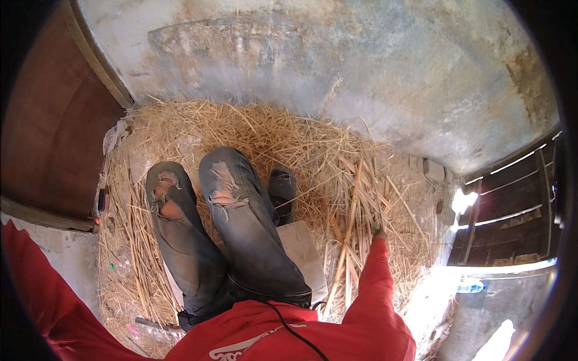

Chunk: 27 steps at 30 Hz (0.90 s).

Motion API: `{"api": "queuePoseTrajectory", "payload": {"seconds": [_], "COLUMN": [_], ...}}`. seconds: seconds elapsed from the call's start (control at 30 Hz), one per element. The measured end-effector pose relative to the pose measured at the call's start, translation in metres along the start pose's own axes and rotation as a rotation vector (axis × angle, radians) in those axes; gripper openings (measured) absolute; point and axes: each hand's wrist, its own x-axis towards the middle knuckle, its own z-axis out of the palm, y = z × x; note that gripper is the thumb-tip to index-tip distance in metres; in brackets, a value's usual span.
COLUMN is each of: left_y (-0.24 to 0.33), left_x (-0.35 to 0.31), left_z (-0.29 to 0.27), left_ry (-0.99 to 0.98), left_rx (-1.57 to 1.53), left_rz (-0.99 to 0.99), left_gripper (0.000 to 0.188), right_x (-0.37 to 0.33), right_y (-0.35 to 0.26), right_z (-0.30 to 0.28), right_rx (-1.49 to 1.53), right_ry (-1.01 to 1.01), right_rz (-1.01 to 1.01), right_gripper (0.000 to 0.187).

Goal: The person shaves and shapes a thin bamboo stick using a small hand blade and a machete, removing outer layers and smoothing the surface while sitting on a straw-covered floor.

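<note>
My right arm, in a red sleeve, reaches forward to a loose pile of long dry stalks on the right. Only a small part of my right hand shows past the cuff, at the near end of the pile, and its fingers are hidden. A tiny green spot lies right at the hand; I cannot make out what it is. My left arm stretches out to the left edge, and its hand is out of the picture. Between my arms are my legs in torn dark jeans.
Loose straw covers the floor up to the stained wall. More long stalks lie left of my legs. A brown door stands at the left, a dark slatted panel at the right. A plastic bottle lies below the panel.
</note>
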Motion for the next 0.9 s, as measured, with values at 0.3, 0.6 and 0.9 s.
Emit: {"api": "queuePoseTrajectory", "payload": {"seconds": [0.3,0.6,0.9], "left_y": [-0.002,0.009,0.048], "left_x": [-0.012,-0.033,-0.103], "left_z": [-0.018,-0.072,-0.164], "left_ry": [0.058,0.122,0.342], "left_rx": [-0.044,0.004,-0.157], "left_rz": [0.044,0.028,0.055], "left_gripper": [0.057,0.057,0.058], "right_x": [0.077,-0.007,-0.081], "right_y": [0.062,-0.147,-0.274], "right_z": [-0.256,-0.544,-0.567], "right_rx": [-0.591,-0.807,0.065], "right_ry": [-0.16,0.097,0.345], "right_rz": [-0.267,-0.047,-0.666], "right_gripper": [0.019,0.038,0.029]}}
